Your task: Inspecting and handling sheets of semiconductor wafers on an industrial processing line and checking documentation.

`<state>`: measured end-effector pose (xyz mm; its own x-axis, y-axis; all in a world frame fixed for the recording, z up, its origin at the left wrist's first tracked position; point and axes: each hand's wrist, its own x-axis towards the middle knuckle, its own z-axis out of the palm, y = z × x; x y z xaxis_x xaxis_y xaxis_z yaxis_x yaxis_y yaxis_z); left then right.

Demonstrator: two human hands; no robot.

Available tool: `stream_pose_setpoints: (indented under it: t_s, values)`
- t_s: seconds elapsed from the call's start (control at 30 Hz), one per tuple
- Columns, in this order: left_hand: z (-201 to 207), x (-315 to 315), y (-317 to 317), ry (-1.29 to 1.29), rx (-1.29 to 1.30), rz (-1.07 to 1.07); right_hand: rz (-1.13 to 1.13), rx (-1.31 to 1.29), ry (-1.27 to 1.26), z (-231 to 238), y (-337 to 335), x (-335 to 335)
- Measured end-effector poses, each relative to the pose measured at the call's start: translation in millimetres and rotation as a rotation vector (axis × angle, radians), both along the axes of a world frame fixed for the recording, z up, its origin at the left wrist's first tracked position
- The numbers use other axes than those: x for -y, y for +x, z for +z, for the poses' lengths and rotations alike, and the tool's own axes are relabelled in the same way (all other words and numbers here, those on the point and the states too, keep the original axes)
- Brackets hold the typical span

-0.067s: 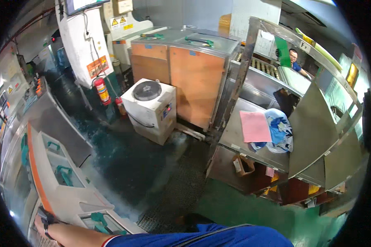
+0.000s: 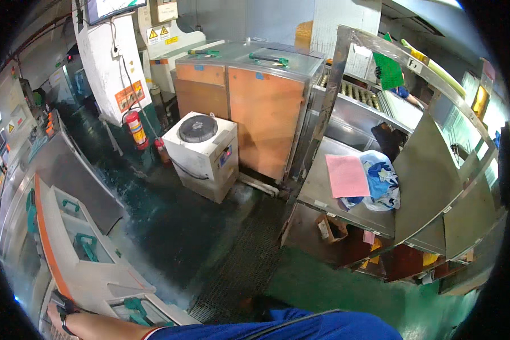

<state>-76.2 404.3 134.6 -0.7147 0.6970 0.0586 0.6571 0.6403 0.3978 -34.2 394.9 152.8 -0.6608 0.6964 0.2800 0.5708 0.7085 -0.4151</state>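
My left hand [image 2: 54,315] is at the lower left rim of the view, with a dark watch-like band on the wrist. It is beside the pale machine [image 2: 102,281] with an orange stripe. The hand's fingers are too dark and cut off to make out. My left forearm reaches out from a blue sleeve. A green handle [image 2: 136,309] sits on the machine's clear cover, just beyond the forearm. My right hand is outside the view.
A white box-shaped unit [image 2: 209,164] with a round black top stands on the dark wet floor. Behind it is an orange-panelled cabinet [image 2: 263,119]. Red fire extinguishers [image 2: 136,129] stand near a pillar. To the right, a metal shelf [image 2: 314,190] carries a pink sheet [image 2: 347,177] and a bag of blue cloths [image 2: 381,178].
The whole view has shifted slightly, so the surroundings appear a little further left. The co-worker at the far right is now mostly hidden behind a green sheet. My left arm keeps its place.
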Motion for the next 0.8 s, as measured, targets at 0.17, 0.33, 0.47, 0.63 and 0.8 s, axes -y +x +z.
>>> stream_pose_setpoints:
  t_s: [0.17, 0.33, 0.47, 0.63, 0.8]
  values:
    - [-0.5, -9.6, 6.3, -0.051, -0.009, 0.032, -0.003, -0.017, -0.002, -1.6, 8.7, -12.1]
    - [-8.0, -17.8, -0.5, -0.099, -0.014, 0.049, 0.006, -0.026, -0.005, -3.0, 6.9, -12.6]
    - [-4.1, -17.5, -15.5, -0.231, -0.152, 0.067, 0.042, -0.02, 0.005, 5.3, -10.0, 3.1]
    - [24.5, 22.1, 47.9, -0.361, -0.28, -0.181, -0.017, -0.008, 0.014, -13.1, -10.1, -11.0]
    - [-35.1, 249.1, -51.0, 0.193, -0.16, -0.567, -0.048, 0.047, 0.063, -61.0, -37.0, -22.9]
